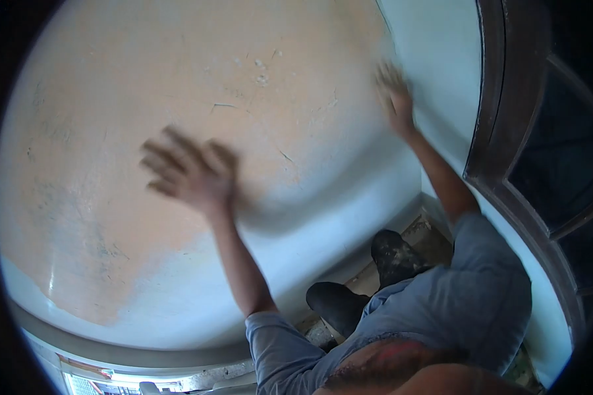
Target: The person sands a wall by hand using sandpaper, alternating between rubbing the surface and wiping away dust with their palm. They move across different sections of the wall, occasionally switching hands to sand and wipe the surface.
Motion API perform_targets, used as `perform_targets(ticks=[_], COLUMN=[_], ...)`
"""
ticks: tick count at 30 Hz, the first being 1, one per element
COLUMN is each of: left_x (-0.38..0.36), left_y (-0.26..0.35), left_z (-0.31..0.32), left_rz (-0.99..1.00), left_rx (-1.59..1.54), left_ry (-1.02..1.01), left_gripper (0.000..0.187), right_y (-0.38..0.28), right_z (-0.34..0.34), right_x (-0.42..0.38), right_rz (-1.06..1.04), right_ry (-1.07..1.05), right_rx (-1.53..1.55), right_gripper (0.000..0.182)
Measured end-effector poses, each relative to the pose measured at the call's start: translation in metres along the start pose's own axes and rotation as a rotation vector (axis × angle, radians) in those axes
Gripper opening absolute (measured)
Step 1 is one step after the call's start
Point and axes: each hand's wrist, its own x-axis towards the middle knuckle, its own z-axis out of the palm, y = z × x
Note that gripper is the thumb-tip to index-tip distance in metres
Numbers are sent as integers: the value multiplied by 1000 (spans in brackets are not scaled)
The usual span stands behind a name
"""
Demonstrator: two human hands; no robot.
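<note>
My left hand [190,170] is raised in front of a large wall [178,85] with a peach-orange patch and pale white-blue margins. Its fingers are spread, a little smeared by motion, and nothing shows in them. Farther right, my right hand [395,95] is held up by the wall's corner, fingers stretched out and also empty. Small chips, scratches and dark smudges mark the orange surface between and around the hands. A soft shadow falls on the wall below them.
A dark brown wooden frame [497,125] with dark panes stands at the right, past a narrow pale wall strip [441,59]. Below are my dark-trousered knees [396,257] near the wall's foot. Bright clutter [118,382] shows at bottom left.
</note>
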Motion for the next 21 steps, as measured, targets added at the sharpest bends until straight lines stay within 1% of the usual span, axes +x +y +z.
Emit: perform_targets(ticks=[1,2,3,4,5,6,7,8,9,10,11,12,13,14,15,16,17,18,19,20,21], left_x=[0,2,3,1,2,1,-4,-12,-28,-30,-31,-25,-19,0,22,43,87,130,177,216,237], left_y=[35,67,96,121,145,168,194,220,245,249,253,258,264,248,228,207,183,158,148,139,143], left_z=[2,3,9,12,19,23,28,30,43,38,35,18,2,-11,0,10,17,24,25,38,34], left_rz=[27,53,131,205,306,410,510,661,830,845,1167,1231,1237,984,1049,1031,958,812,581,441,381], left_rx=[-45,-101,-82,-85,-74,-119,-181,-112,-164,-172,-341,-537,-713,-870,-949,-945,-672,-388,-512,-499,-185], left_ry=[-47,-167,-159,-188,-147,-175,-203,-187,-103,-107,-444,-720,-1036,-1280,-871,-436,-105,169,252,454,460], left_gripper=[78,78,79,80,79,75,72,69,58,58,54,51,47,42,50,59,63,67,71,80,83], right_y=[-2,-17,-39,-49,-56,-68,-79,-83,-84,-85,-86,-80,-78,-80,-91,-87,-80,-77,-82,-85,-88], right_z=[-8,-20,-30,-48,-64,-71,-77,-82,-90,-102,-110,-121,-133,-142,-158,-171,-184,-189,-205,-211,-215], right_x=[-56,-98,-125,-152,-176,-191,-203,-209,-208,-204,-201,-199,-199,-200,-179,-193,-212,-222,-214,-212,-213], right_rz=[172,449,675,882,1094,1111,1147,1180,1193,1218,1241,1260,1188,1124,1261,1288,1224,1149,1162,1162,1217], right_ry=[-83,-139,-52,-198,-350,-348,-300,-248,-240,-312,-380,-371,-401,-427,-395,-372,-389,-415,-538,-528,-640], right_rx=[57,174,304,276,246,256,303,347,350,439,517,484,395,310,448,435,389,345,223,224,169], right_gripper=[38,37,38,39,40,40,41,43,43,44,45,45,44,44,44,44,43,42,39,39,39])
